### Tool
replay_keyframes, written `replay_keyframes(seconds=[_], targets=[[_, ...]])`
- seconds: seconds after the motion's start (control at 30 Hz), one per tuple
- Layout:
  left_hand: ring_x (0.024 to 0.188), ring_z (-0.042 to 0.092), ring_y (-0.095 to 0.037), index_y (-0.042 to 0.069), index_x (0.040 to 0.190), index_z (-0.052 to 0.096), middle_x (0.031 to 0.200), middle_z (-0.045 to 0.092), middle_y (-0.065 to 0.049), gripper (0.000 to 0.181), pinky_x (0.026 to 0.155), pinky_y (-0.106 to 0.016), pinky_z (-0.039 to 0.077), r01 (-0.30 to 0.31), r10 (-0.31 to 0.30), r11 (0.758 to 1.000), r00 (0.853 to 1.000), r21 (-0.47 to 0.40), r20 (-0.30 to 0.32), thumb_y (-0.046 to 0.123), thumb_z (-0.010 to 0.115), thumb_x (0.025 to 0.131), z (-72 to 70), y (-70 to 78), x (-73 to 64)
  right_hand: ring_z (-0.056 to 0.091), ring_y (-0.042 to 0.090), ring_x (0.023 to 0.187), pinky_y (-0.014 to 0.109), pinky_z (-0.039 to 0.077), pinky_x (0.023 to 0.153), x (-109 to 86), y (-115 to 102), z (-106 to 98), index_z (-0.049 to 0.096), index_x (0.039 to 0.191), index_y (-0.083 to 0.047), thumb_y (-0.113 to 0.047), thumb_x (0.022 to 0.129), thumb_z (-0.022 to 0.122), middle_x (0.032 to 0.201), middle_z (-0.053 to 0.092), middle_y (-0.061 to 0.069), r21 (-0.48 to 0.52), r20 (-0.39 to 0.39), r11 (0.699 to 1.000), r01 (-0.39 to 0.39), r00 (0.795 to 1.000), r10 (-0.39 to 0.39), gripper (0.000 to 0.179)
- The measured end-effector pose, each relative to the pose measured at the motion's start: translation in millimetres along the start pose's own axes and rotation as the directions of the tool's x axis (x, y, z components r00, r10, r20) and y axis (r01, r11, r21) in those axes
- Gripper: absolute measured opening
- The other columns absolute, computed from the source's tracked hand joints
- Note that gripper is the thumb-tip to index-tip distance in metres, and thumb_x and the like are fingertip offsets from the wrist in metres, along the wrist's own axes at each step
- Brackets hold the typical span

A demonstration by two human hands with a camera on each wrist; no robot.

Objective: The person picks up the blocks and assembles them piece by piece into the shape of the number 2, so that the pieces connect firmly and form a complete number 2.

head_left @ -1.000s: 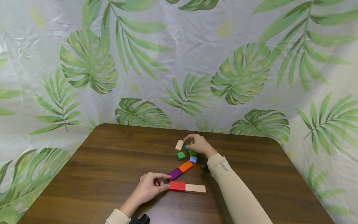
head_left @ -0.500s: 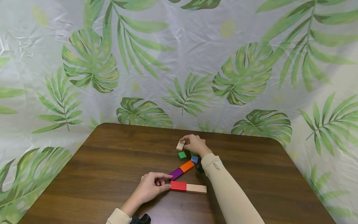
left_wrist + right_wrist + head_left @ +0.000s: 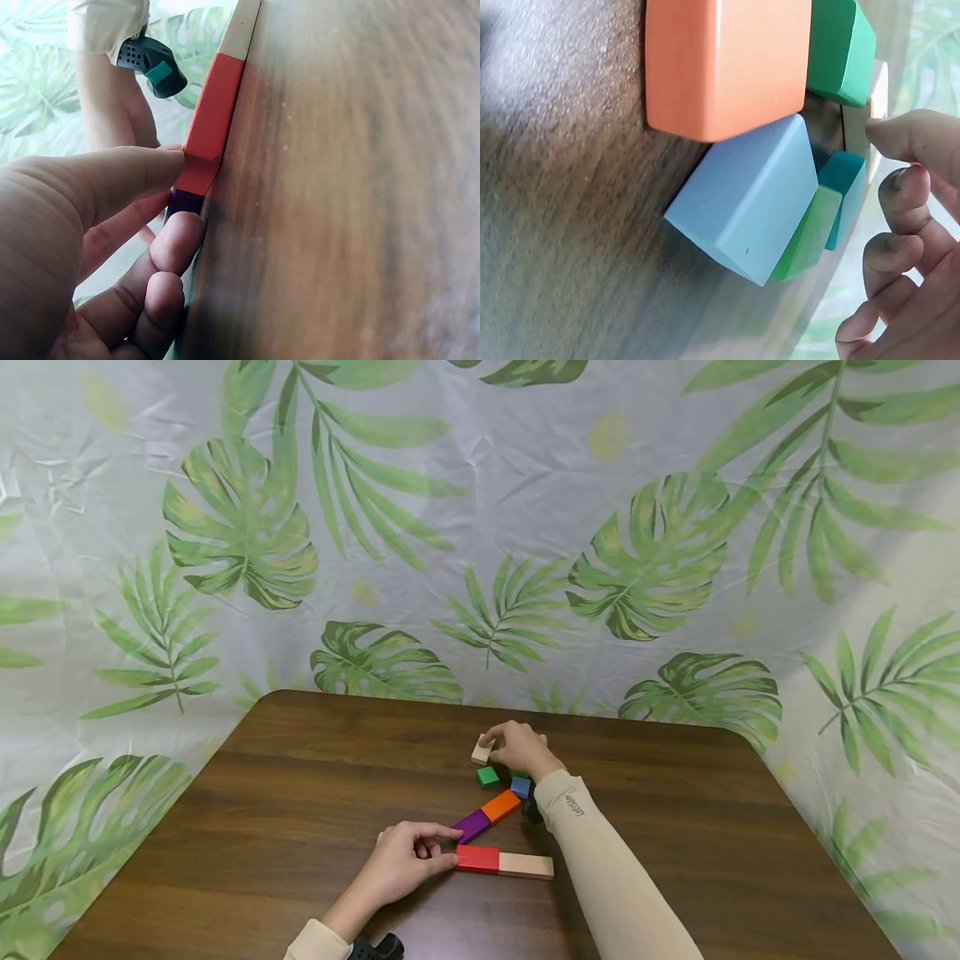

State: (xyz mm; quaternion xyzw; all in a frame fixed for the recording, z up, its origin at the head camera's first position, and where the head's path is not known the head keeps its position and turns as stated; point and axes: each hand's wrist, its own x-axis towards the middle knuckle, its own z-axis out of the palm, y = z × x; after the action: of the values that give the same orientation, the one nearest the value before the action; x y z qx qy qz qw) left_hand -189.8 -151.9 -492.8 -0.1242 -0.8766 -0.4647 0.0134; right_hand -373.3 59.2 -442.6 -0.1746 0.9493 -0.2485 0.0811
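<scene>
In the head view my left hand [image 3: 405, 860] lies at the left ends of two block rows. Its thumb touches the end of a red block [image 3: 477, 858], and the index fingertip touches a purple block [image 3: 472, 826]; the other fingers bend inward. My right hand [image 3: 521, 750] reaches to the far side, pinching a plain wooden block [image 3: 480, 755] between thumb and index finger. That block stays on the table. In the right wrist view the thumb meets the wooden block [image 3: 855, 131], while the index finger is mostly hidden.
A plain wooden block [image 3: 527, 866] adjoins the red one. An orange block [image 3: 501, 807] continues from the purple one, its far end near a blue block [image 3: 521, 787]. Close by are a green block [image 3: 487, 777], a light green block [image 3: 808, 236] and a teal block [image 3: 844, 191].
My right hand has moved left from above the teal block to the far wooden block and taken it between the fingers. The left hand keeps its place.
</scene>
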Motion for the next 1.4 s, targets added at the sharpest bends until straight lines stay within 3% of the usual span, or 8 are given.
replay_keyframes(seconds=[0.47,0.8,1.17,1.4], targets=[[0.059,0.049,0.002,0.025,0.111,0.085,0.072,0.065,0.011,0.025,0.061,-0.021,0.038,0.008,-0.008,1.000,1.000,0.005,0.004,0.027,0.090,0.087,-0.5,-0.3,0.8,0.062,0.019,0.089,0.053,0.037,0.097,0.7,-3.9,6.3,0.083,0.114,-0.025,-0.022,0.095,0.084,0.089,0.072,0.000,-0.002,-0.021,1.000,0.003,1.000,-0.003,0.019],[0.059,0.049,0.002,0.025,0.111,0.085,0.071,0.065,0.012,0.025,0.063,-0.022,0.038,0.001,-0.001,1.000,1.000,0.004,-0.002,0.027,0.090,0.087,-0.2,-1.4,0.6,0.067,0.027,0.106,0.060,0.040,0.104,1.0,-10.0,12.0,0.084,0.110,-0.026,-0.028,0.094,0.086,0.117,0.077,0.005,-0.034,-0.038,0.999,0.012,0.999,-0.014,0.016],[0.058,0.049,0.002,0.024,0.113,0.085,0.071,0.065,0.011,0.026,0.060,-0.021,0.039,-0.001,0.001,1.000,1.000,-0.006,0.006,0.027,0.090,0.088,0.5,-1.4,0.3,0.068,0.031,0.118,0.062,0.037,0.107,-2.7,-3.2,5.9,0.076,0.133,-0.022,-0.020,0.098,0.081,0.131,0.076,0.005,-0.014,-0.032,1.000,-0.002,0.999,0.001,0.036],[0.059,0.048,0.001,0.024,0.112,0.085,0.071,0.065,0.010,0.025,0.059,-0.020,0.038,0.006,-0.006,1.000,1.000,-0.012,0.010,0.026,0.090,0.088,0.0,-2.0,1.6,0.068,0.032,0.121,0.063,0.038,0.108,0.6,-6.1,6.3,0.076,0.134,-0.024,-0.022,0.102,0.075,0.136,0.075,0.007,-0.045,-0.014,0.999,0.010,1.000,-0.011,0.032]])
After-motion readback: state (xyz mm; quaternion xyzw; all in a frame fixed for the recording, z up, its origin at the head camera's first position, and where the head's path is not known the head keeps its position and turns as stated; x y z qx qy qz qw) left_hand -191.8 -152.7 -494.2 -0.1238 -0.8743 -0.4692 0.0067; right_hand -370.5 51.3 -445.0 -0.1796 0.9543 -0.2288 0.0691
